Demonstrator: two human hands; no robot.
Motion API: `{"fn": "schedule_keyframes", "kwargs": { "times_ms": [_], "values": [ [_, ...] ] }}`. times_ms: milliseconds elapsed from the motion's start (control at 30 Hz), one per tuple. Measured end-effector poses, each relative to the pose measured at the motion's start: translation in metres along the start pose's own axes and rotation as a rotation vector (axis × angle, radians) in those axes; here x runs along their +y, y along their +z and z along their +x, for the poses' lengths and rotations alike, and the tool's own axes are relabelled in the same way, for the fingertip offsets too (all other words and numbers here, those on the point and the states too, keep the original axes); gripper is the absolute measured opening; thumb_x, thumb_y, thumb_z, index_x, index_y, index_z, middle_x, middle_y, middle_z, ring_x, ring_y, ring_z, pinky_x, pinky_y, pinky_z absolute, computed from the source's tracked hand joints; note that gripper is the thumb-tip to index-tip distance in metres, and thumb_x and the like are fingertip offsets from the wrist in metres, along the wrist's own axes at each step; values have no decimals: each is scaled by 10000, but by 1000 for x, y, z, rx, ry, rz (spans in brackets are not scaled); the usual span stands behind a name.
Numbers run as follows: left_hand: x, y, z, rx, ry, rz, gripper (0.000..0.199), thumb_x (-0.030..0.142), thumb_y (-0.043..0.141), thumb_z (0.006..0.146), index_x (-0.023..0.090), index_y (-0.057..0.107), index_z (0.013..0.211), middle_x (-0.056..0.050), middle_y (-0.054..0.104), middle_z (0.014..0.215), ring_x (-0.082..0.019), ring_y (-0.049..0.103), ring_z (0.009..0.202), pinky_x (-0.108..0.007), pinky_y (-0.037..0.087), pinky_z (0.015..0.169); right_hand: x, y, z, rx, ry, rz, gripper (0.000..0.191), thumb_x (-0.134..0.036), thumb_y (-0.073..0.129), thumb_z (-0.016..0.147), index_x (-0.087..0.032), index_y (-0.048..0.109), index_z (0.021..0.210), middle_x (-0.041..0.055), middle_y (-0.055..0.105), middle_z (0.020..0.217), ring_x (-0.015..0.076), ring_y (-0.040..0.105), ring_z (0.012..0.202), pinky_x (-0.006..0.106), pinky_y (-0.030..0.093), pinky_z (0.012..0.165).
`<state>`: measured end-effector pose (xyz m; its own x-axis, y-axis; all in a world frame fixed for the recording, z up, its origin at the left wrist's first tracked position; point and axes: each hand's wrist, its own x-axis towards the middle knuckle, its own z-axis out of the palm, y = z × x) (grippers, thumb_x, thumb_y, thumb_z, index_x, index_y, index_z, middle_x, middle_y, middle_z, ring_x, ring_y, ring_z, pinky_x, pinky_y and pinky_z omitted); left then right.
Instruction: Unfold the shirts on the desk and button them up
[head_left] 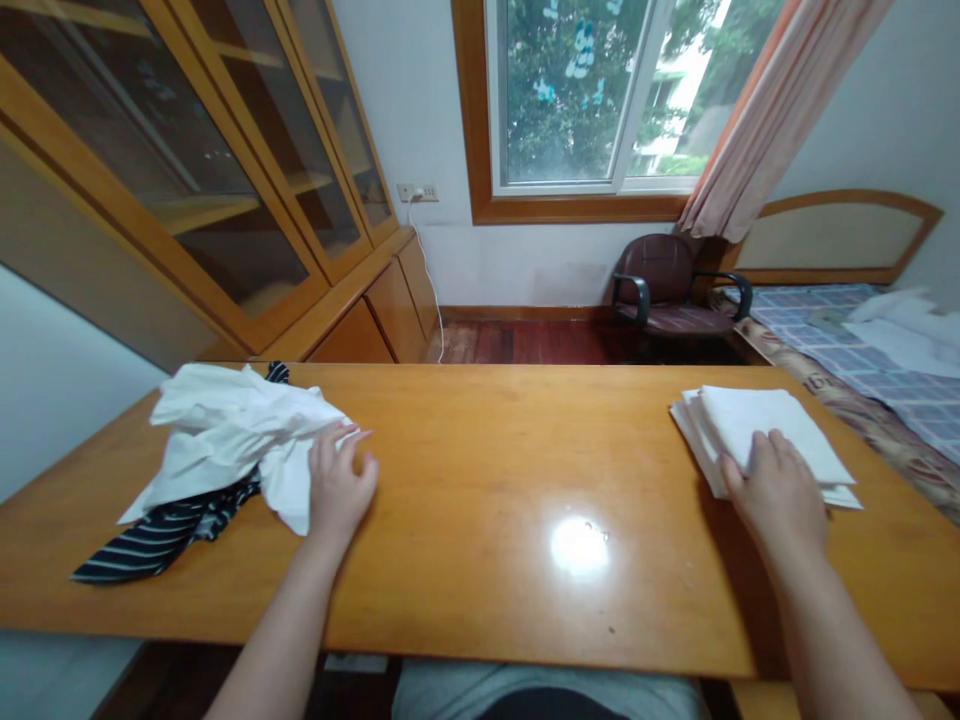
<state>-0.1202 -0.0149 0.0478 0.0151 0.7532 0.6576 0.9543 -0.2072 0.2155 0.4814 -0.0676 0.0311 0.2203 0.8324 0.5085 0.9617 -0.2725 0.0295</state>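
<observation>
A crumpled heap of white cloth [225, 425] lies on the left part of the wooden table [480, 470]. Under it a black striped tie [142, 540] sticks out toward the front left, with a small dark end showing at the back. My left hand [341, 480] rests at the heap's right edge, its fingers apart and touching the cloth. On the right side sits a stack of folded white cloths [780, 430]. My right hand [780, 495] lies over the stack's near edge, fingers stretched on top and thumb along the left side.
A glass-door cabinet [247, 230] stands behind the table at the left. Beyond the far edge are a brown armchair [667, 280] and a bed [885, 340] at the right. A white cord [427, 265] hangs from a wall socket [418, 192].
</observation>
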Motion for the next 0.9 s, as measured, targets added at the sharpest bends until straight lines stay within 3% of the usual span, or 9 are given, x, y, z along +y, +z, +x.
{"fn": "schedule_keyframes", "kwargs": {
  "times_ms": [133, 233, 367, 500, 667, 733, 800, 900],
  "values": [
    [38, 29, -11, -101, 67, -191, 209, 176, 514, 875, 208, 648, 1033, -103, 623, 1140, -295, 530, 1220, -491, 405, 1082, -3, -4, 0, -19, 6, -35, 570, -358, 498, 891, -6, 525, 1339, 308, 541, 1360, 414, 544, 1217, 515, 472, 962],
    [57, 45, -18, -160, 85, -284, 204, 161, 508, 881, 222, 651, 1014, -86, 636, 1122, -286, 537, 1213, -501, 414, 1081, -2, -10, 4, -44, 44, -41, 460, -301, 509, 898, -97, 578, 1305, 250, 628, 1273, 349, 636, 1050, 436, 503, 778],
    [71, 58, -28, -190, 97, -368, 202, 133, 509, 880, 217, 651, 996, -81, 648, 1095, -275, 549, 1191, -495, 440, 1057, 2, -25, 17, -32, 137, -41, 341, -305, 503, 909, -184, 677, 1177, 180, 721, 957, 251, 605, 640, 343, 326, 544],
    [75, 65, -36, -219, 87, -418, 204, 118, 511, 882, 217, 649, 995, -74, 651, 1089, -262, 564, 1164, -481, 460, 1034, -8, -61, 36, 143, 138, 57, 334, -292, 490, 890, -235, 674, 1163, 121, 677, 804, 226, 526, 579, 312, 214, 550],
    [74, 67, -39, -257, 71, -500, 206, 134, 508, 906, 220, 635, 1043, -70, 649, 1110, -233, 589, 1132, -442, 483, 1014, -50, -108, 57, 229, 207, 397, 375, -343, 552, 866, -260, 648, 1219, 70, 621, 799, 221, 526, 648, 310, 314, 588],
    [74, 66, -39, -263, 53, -529, 209, 149, 507, 915, 221, 629, 1069, -68, 651, 1111, -221, 603, 1109, -417, 499, 995, -75, -109, 59, 146, 315, 687, 397, -401, 635, 803, -261, 675, 1172, 7, 542, 674, 176, 468, 572, 294, 333, 555],
    [74, 65, -39, -265, 25, -546, 214, 162, 502, 923, 220, 625, 1089, -66, 651, 1103, -212, 614, 1082, -399, 512, 977, -106, -96, 55, -24, 435, 1106, 490, -442, 656, 761, -221, 642, 1198, -32, 504, 634, 149, 437, 521, 269, 337, 499],
    [72, 65, -40, -259, -30, -556, 214, 182, 493, 936, 211, 618, 1107, -72, 642, 1088, -207, 619, 1053, -395, 522, 964, -159, -61, 36, -313, 598, 1538, 533, -427, 721, 688, -189, 620, 1153, -3, 629, 746, 155, 557, 589, 267, 443, 530]
  ]
}}
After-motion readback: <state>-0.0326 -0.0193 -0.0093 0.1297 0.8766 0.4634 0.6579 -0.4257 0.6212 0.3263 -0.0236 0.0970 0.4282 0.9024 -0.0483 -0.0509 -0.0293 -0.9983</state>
